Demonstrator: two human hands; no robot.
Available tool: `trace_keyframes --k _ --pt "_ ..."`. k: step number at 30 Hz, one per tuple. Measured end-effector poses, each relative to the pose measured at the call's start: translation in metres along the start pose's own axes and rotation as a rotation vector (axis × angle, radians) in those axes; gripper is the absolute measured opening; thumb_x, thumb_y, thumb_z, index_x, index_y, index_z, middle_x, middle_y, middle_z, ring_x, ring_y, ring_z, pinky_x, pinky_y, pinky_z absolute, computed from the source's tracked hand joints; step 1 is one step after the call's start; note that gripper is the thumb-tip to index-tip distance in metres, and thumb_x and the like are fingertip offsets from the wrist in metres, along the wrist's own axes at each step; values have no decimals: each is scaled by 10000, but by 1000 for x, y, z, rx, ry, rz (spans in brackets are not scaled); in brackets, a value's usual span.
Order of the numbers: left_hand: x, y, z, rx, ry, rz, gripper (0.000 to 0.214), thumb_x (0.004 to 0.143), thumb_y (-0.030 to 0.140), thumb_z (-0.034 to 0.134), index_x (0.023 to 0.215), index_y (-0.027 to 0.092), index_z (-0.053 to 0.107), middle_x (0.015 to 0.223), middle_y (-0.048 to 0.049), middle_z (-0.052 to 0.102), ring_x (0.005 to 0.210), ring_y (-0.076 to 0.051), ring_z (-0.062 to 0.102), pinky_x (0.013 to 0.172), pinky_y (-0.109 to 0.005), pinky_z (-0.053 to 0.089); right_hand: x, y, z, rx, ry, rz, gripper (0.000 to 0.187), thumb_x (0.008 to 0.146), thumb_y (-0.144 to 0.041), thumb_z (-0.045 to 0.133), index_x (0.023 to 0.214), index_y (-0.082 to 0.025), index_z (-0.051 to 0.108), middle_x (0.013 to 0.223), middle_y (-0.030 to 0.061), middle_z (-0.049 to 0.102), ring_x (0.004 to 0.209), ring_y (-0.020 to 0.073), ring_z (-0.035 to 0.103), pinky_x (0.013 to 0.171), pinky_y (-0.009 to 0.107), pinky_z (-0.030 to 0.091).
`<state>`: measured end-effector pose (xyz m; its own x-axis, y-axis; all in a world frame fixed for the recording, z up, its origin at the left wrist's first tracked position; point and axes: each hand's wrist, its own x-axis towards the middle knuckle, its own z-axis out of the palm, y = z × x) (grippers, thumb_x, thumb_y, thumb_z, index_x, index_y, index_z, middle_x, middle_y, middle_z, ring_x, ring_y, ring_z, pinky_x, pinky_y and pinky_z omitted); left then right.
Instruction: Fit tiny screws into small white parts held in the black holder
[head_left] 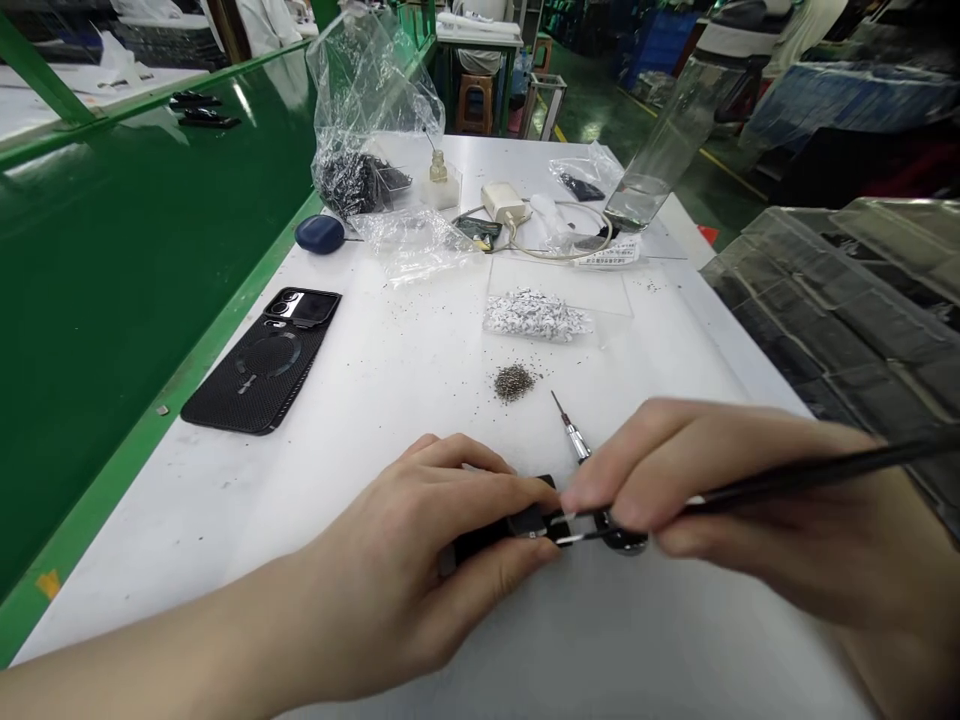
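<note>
The left hand [390,560] grips a small black part [534,522], bracing it for the slim black-handled pick [795,478] pinched in the right hand [660,480]; a precision screwdriver [573,434] lies just beyond.

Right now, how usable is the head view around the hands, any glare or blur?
Head view: the black part is fairly sharp but partly hidden by the left hand and right hand; glare streaks the green panel; wide-angle bending curves the edges.

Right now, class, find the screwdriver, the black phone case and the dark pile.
screwdriver [575,440], head view, metal shaft
black phone case [251,385], head view, textured back
dark pile [514,382], head view, middle
</note>
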<state>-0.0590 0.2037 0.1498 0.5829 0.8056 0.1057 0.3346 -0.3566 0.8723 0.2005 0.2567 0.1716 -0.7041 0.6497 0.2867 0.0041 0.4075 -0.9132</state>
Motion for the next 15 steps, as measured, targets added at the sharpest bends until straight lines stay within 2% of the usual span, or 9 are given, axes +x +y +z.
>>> trace_keyframes --k 2,5,6,8,9,11,15 --pt "0 0 0 13 19 -11 239 1096 187 656 1283 225 799 1134 -18 852 1107 -185 739 1030 -292 586 -4 0 -7 -89 136 -25 99 961 -299 880 1051 -336 900 985 42 879 884 227 842 788 292 696" --pt "-1 -2 1 56 52 -8 260 1079 202 676 1306 201 802 1190 -34 862 1121 -190 769 1035 -295 608 -10 5 -24 -513 335 -82 123 923 -276 907 1021 -349 899 920 31 788 784 196 742 670 310 593" --pt "-1 -3 2 59 68 -4 264 1072 211 685 1307 195 805 1192 -37 864 1108 -191 780 1026 -294 617 -11 8 -30 -641 311 -98 135 926 -236 884 1022 -330 900 878 26 750 723 177 702 622 309 550" --pt "-1 -4 2 56 93 -4 271 1062 220 696 1307 196 809 1187 -40 866 1075 -187 796 995 -288 634 -12 15 -39 -743 175 -95 213 949 -132 769 1012 -298 887 836 19 720 679 165 678 599 310 512" --pt "-1 -4 2 60 96 -8 276 1058 223 698 1310 201 809 1178 -42 867 1058 -185 800 972 -284 642 -12 19 -41 -747 103 -76 262 933 -92 714 995 -288 876 835 22 720 684 173 683 599 315 502" --pt "-1 -4 1 85 86 -30 290 1054 224 691 1319 207 809 1162 -52 862 1035 -189 800 926 -284 655 -13 23 -44 -751 37 -12 344 891 -31 619 951 -275 855 850 28 718 697 184 685 619 326 495" --pt "-2 -1 1 103 78 -36 309 1036 219 668 1310 216 811 1173 -58 852 1040 -205 795 913 -308 664 -15 21 -42 -749 -60 145 399 860 -5 583 900 -283 867 830 19 667 648 168 628 600 317 463"
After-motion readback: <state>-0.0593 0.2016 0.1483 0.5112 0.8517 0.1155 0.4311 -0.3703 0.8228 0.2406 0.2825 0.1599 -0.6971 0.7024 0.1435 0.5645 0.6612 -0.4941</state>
